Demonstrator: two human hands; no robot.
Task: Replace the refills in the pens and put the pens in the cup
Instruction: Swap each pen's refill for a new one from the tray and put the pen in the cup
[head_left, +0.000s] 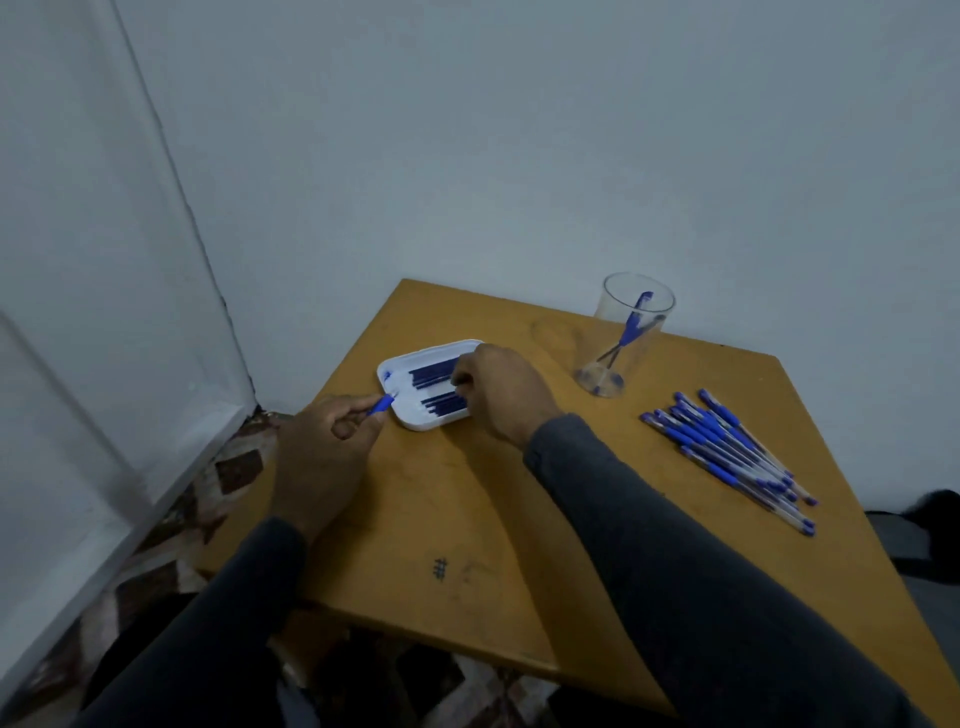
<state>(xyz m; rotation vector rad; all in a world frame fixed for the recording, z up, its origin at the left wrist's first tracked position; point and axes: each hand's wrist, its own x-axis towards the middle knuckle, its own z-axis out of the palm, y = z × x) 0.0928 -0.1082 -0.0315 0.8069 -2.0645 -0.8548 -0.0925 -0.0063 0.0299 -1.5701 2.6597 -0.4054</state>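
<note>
A person in dark sleeves sits at a small wooden counter (426, 499) in a white-walled corner. The left hand (324, 447) pinches a small blue pen piece (381, 404) at the edge of a white tray (415, 419) of dark blue refills (434, 375). The right hand (501, 391) rests curled over the refills; whether it grips one cannot be told. A clear cup (626, 332) holding one pen stands behind. A pile of blue pens (727, 452) lies to the right.

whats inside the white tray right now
The white tray holds two rows of dark blue refills, lying flat. The right hand reaches in over their right ends and hides them, so a full count and its grip cannot be seen.
</note>
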